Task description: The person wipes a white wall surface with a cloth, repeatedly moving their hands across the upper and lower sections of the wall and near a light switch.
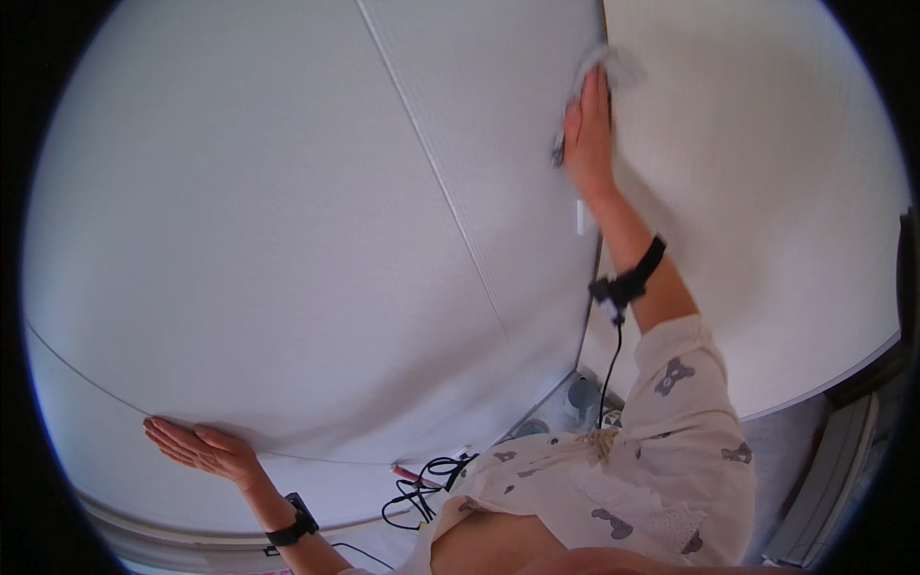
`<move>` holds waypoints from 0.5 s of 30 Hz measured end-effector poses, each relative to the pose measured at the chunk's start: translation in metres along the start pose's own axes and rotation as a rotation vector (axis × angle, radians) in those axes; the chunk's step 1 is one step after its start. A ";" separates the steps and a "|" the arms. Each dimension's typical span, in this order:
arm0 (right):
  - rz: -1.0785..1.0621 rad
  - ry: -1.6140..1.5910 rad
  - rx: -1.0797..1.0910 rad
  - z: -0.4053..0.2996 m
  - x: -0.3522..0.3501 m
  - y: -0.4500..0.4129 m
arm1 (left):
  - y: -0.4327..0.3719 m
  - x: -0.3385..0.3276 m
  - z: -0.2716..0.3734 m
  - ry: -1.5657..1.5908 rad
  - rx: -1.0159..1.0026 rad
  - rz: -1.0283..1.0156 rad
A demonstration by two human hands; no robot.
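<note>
My right hand (591, 136) is raised high along the dark vertical seam between a large white panel (251, 215) and a cream panel (755, 180). A pale, blurred cloth (607, 61) shows past its fingertips, pressed at the seam. A small shiny metal part (558, 152) shows beside the palm; whether it is fixed to the panel I cannot tell. At the lower left my left hand (205, 449) rests with straight fingers against the white panel, by a thin horizontal line, holding nothing. Black straps with small devices circle both forearms.
A narrow white strip (580, 217) sits beside the seam below my right hand. Black cables (417, 496) and a red-handled object (410, 474) lie near my body. Further down stands a grey-blue vessel (581, 397). A cable (609, 374) hangs from the right strap.
</note>
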State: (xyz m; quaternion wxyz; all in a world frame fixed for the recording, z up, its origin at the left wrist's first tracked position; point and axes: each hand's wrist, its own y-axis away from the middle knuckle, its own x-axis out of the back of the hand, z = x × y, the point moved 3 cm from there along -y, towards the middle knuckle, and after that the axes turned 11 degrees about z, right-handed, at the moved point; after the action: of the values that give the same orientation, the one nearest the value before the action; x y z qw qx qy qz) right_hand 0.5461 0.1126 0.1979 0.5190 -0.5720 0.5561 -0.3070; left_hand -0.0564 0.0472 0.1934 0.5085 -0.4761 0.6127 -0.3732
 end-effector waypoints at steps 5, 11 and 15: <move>0.032 -0.009 -0.184 -0.031 -0.010 0.060 | -0.003 0.002 0.005 0.009 -0.004 0.006; -0.159 -0.513 0.404 -0.242 -0.018 0.077 | 0.003 0.009 0.000 0.015 -0.006 -0.058; -0.121 -0.208 0.359 -0.210 -0.040 0.014 | 0.003 0.005 -0.004 0.013 -0.003 -0.075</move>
State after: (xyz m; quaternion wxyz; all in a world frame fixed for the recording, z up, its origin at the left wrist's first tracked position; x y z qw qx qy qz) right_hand 0.3392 0.1003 0.2508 0.6477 -0.5314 0.4007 -0.3710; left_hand -0.0610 0.0433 0.1905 0.4896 -0.4971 0.5980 -0.3944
